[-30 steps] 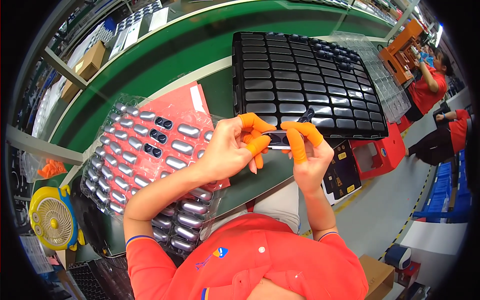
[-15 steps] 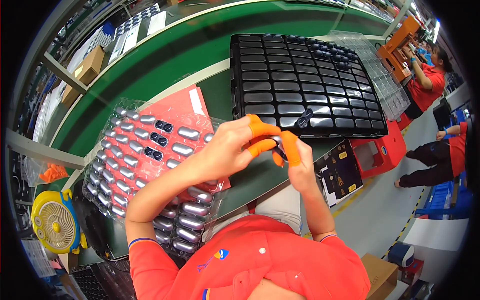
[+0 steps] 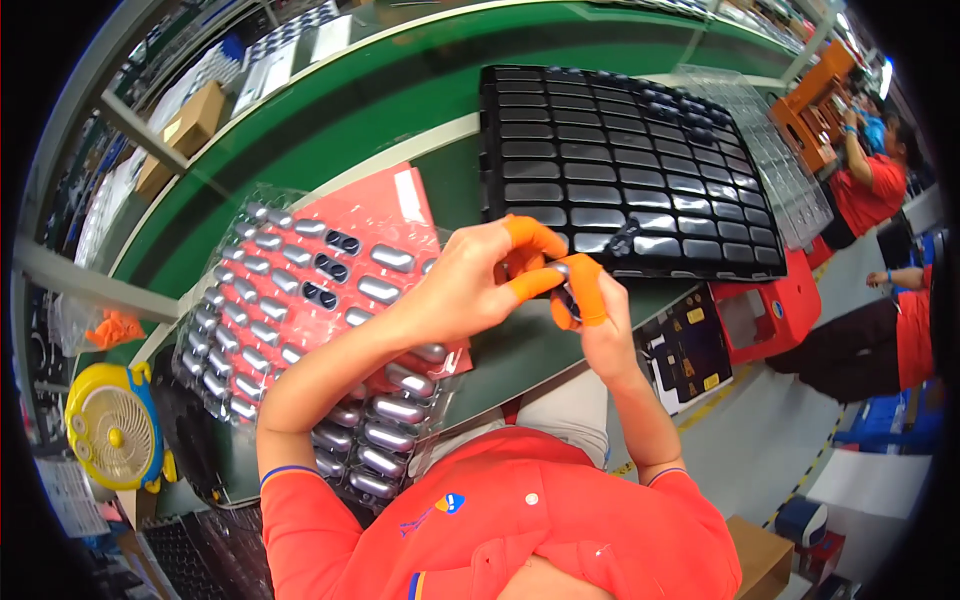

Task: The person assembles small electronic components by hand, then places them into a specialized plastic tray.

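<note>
Orange finger covers sit on both my hands, which meet in front of me at the bench edge. My left hand (image 3: 487, 273) pinches one side of a small dark piece with a silvery edge (image 3: 566, 286). The fingers of my right hand (image 3: 598, 308) are wrapped round its other side and hide most of it. To the left, a clear plastic tray holds rows of silver capsule-shaped cases (image 3: 392, 258) and a few dark pieces with two round wells (image 3: 331, 267). Just beyond my hands, a loose dark piece (image 3: 624, 237) lies on a black compartment tray (image 3: 527, 174).
Pink sheets (image 3: 380, 193) lie under the clear tray. A yellow fan (image 3: 115, 425) stands at the left. On the right are a red holder (image 3: 771, 308), an empty clear tray (image 3: 770, 140), an orange press (image 3: 810, 110) and two co-workers in red shirts.
The view has shifted slightly, so the bench appears further right. My hands are still together on the small piece, with the left fingertips drawn closer to the right ones. A co-worker at right has moved.
</note>
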`<state>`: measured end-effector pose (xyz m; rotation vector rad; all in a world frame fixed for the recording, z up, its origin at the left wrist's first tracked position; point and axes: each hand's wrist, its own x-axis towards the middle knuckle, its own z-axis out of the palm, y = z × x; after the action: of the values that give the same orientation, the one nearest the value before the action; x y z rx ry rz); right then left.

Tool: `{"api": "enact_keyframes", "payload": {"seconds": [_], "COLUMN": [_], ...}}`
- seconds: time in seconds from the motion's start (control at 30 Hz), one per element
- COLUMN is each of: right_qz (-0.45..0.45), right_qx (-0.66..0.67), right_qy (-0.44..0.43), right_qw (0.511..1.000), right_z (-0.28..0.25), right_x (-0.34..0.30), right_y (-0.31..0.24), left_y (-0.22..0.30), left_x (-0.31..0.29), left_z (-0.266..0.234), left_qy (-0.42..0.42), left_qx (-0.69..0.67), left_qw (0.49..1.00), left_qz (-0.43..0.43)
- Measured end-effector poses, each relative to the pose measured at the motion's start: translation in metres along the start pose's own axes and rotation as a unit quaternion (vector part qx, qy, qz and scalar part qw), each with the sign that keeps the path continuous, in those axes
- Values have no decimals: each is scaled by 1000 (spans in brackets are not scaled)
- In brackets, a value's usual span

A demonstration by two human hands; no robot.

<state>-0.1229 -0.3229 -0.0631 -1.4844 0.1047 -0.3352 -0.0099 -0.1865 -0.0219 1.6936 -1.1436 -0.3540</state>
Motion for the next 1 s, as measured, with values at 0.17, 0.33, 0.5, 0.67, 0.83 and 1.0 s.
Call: {"api": "enact_keyframes", "payload": {"seconds": [0.17, 0.33, 0.5, 0.67, 0.83, 1.0], "right_qz": [-28, -172, -160, -176, -211, -194], "right_qx": [126, -227, -250, -428, -564, -538], "right_qy": [-57, 82, 211, 184, 54, 11], "right_qw": [990, 955, 932, 867, 797, 820], "right_z": [15, -6, -61, -73, -77, -87], "right_x": [14, 18, 26, 32, 35, 38], "right_y": [7, -7, 5, -7, -14, -9], "left_y": [1, 15, 2, -22, -13, 1], "left_x": [-8, -49, -123, -158, -179, -194], "left_z": [-18, -103, -136, -111, -114, -119], "left_qy": [100, 110, 10, -51, 6, 8], "left_qx": [34, 154, 449, 517, 493, 474], "left_qw": [992, 981, 887, 849, 854, 863], "left_qz": [72, -27, -105, -98, -165, -175]}}
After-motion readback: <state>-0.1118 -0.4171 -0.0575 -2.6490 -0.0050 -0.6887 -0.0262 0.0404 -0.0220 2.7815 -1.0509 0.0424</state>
